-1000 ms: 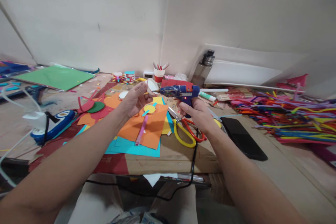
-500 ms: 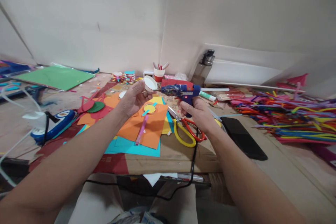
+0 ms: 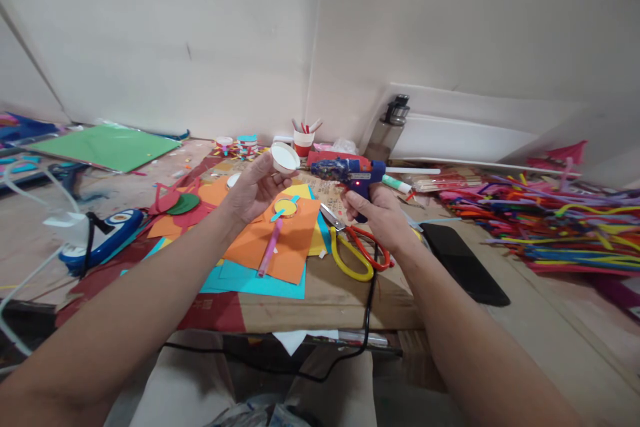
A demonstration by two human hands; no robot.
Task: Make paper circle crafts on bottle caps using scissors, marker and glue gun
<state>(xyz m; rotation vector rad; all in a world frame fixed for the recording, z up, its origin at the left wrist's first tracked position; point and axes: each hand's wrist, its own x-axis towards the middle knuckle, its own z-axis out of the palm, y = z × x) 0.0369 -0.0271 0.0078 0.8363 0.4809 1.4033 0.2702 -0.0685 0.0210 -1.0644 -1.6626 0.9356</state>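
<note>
My left hand (image 3: 256,192) holds a small white paper cup (image 3: 285,157) by its side, its open mouth tilted toward me. In my right hand (image 3: 373,212) is a blue hot glue gun (image 3: 345,172), its red light lit and a white glue stick (image 3: 413,171) poking out of its back. The nozzle points left and is close to the cup's rim; whether they touch I cannot tell. Beneath my hands, orange paper (image 3: 295,250) carries a pink paper straw (image 3: 271,248) and a yellow disc (image 3: 286,207) with blue strips.
Scissors (image 3: 353,253) with yellow and red handles lie below the glue gun, near its black cord (image 3: 369,310). A black phone (image 3: 465,263) and many pipe cleaners (image 3: 565,220) are at right. A bottle (image 3: 387,127) and a cup of pens (image 3: 303,142) stand behind.
The glue gun has shifted slightly right, its nozzle drawing back a little from the cup. The cup has moved slightly left and turned a bit more toward me.
</note>
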